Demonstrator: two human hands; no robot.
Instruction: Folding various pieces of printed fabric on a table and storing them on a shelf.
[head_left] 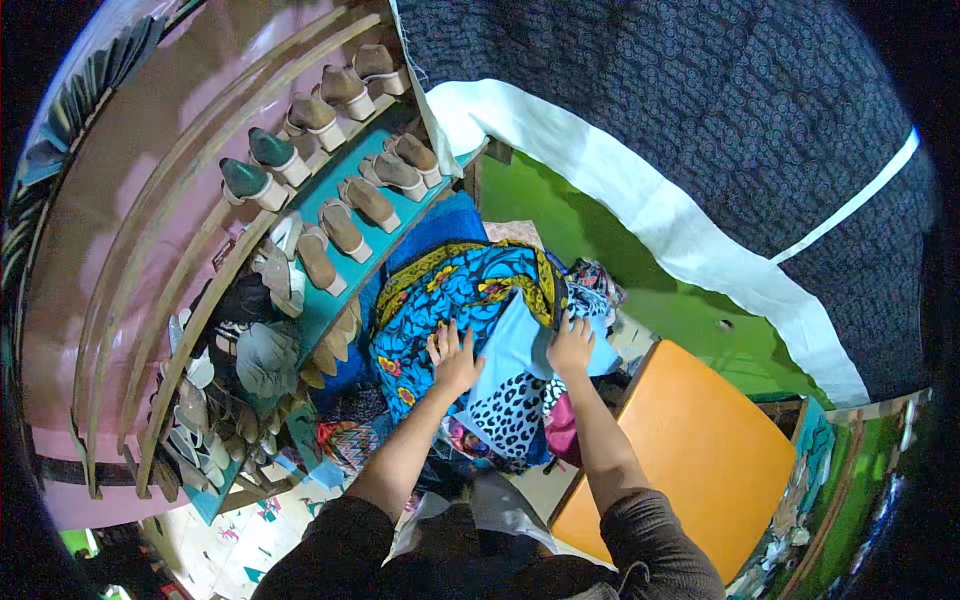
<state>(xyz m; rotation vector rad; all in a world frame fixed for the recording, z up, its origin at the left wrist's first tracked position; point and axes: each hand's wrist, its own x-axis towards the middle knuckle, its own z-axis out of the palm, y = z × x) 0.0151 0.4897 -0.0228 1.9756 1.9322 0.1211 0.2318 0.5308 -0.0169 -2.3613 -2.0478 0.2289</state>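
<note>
- The left hand [455,357] lies flat, fingers spread, on a light blue cloth [512,345]; its grip is wide and closes on nothing
- The right hand [570,347] presses on the same cloth at its upper right edge, fingers bent over the edge; whether they pinch the fabric cannot be told
- The light blue cloth sits on top of a pile of fabrics, between both hands, in the middle of the view
- Under it lies a bright blue and yellow patterned cloth [455,285], reaching up and to the left
- Below the hands a black and white spotted cloth [510,415] shows, touching the light blue one
- An orange board [690,450] stands just to the right of the right forearm
- To the left, teal shelves [360,260] carry rows of heeled shoes [345,232], tan and dark green
- A large dark patterned fabric with a white band [640,200] hangs across the upper right, over a green wall [600,250]
</note>
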